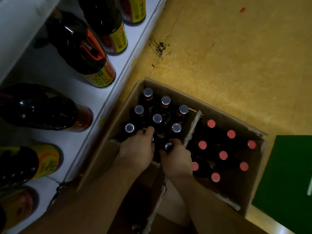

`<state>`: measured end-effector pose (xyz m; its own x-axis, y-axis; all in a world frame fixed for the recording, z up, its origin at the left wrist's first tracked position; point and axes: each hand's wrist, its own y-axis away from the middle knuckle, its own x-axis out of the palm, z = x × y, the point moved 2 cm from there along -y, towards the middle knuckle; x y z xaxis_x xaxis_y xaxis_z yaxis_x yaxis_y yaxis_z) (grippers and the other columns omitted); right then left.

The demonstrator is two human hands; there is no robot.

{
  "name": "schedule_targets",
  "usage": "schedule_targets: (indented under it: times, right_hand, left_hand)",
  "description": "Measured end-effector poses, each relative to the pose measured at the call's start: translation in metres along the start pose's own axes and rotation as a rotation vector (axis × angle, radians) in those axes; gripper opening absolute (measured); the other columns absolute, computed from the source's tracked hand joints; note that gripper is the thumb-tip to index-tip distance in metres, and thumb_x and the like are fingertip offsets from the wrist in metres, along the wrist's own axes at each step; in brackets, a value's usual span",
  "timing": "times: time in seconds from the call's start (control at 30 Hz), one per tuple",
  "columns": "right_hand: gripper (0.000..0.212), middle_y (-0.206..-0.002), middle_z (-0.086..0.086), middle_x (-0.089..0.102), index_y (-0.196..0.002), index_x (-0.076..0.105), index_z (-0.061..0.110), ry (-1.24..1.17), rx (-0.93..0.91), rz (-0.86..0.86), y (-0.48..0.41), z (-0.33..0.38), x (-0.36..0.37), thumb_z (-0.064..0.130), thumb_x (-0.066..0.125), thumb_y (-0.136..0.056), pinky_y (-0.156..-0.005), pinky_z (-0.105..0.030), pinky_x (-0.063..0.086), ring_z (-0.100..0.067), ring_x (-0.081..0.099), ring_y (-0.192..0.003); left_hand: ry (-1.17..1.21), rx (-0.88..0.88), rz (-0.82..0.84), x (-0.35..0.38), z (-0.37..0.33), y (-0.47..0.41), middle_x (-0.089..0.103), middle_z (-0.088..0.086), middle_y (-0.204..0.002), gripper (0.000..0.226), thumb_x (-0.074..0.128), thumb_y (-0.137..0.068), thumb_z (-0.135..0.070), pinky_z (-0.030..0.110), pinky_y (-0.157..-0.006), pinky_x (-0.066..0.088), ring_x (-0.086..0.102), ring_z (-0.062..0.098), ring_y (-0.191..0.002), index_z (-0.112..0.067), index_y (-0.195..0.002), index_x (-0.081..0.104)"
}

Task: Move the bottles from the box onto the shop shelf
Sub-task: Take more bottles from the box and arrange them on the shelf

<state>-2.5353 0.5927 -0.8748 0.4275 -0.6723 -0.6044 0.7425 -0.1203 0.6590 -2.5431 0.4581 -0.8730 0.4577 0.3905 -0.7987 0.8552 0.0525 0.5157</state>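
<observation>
**Both hands in the left compartment of the box, each on a bottle neck**
The cardboard box [116, 125] stands on the yellow floor [236, 56] just beside the white shop shelf [55, 76]; a cardboard divider [192, 127] splits it in two. The silver-capped bottles [157, 118] stand upright in the left compartment, the red-capped bottles [223, 155] in the right. The right hand [177, 159] is clamped round the neck of the near bottle [168, 146], whose silver cap shows above the fingers. The left hand [137, 149] has its fingers curled down over a neighbouring bottle [152, 139], which it almost wholly hides; only a sliver of cap shows. Large dark bottles [79, 48] with yellow labels occupy the shelf. A green panel [287, 174] is at the right edge
</observation>
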Motion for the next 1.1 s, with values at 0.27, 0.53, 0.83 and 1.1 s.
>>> schedule_targets:
  times: [0.27, 0.53, 0.83, 1.1]
  right_hand:
    - [0.029, -0.106, -0.011, 0.072, -0.120, 0.056, 0.013, 0.182, -0.102, 0.010, 0.010, -0.004, 0.000, 0.025, 0.064, -0.095, -0.076, -0.038, 0.057, -0.033, 0.069, -0.098]
    - [0.031, -0.106, -0.003, 0.071, -0.123, 0.055, 0.021, 0.209, -0.139, 0.015, 0.029, -0.005, -0.003, 0.030, 0.064, -0.095, -0.076, -0.042, 0.060, -0.025, 0.071, -0.093]
    - [0.028, -0.100, 0.001, 0.071, -0.120, 0.055, 0.025, 0.184, -0.167, -0.009, 0.051, 0.004, -0.019, 0.032, 0.065, -0.094, -0.072, -0.043, 0.060, -0.022, 0.070, -0.088]
    - [0.028, -0.101, 0.007, 0.070, -0.121, 0.055, 0.029, 0.178, -0.168, -0.031, 0.079, 0.017, -0.041, 0.032, 0.065, -0.096, -0.068, -0.028, 0.053, -0.016, 0.067, -0.091]
  left_hand:
    - [-0.056, 0.039, -0.005, 0.006, 0.006, 0.009, 0.060, 0.002, -0.119, 0.038, 0.053, -0.098, -0.029, 0.040, -0.083, 0.047, 0.056, 0.026, -0.114, -0.027, -0.131, 0.035]
    - [0.007, 0.052, -0.008, -0.002, 0.010, 0.020, 0.064, 0.003, -0.108, 0.030, 0.054, -0.099, -0.029, 0.037, -0.076, 0.048, 0.061, 0.026, -0.105, -0.027, -0.125, 0.040]
    - [0.005, 0.082, -0.006, -0.031, 0.000, 0.035, 0.066, 0.002, -0.107, 0.027, 0.058, -0.097, -0.029, 0.036, -0.077, 0.049, 0.063, 0.026, -0.104, -0.024, -0.122, 0.047]
    - [0.027, 0.098, -0.035, -0.063, -0.010, 0.060, 0.068, -0.001, -0.105, 0.027, 0.059, -0.098, -0.031, 0.032, -0.077, 0.050, 0.065, 0.021, -0.101, -0.026, -0.121, 0.048]
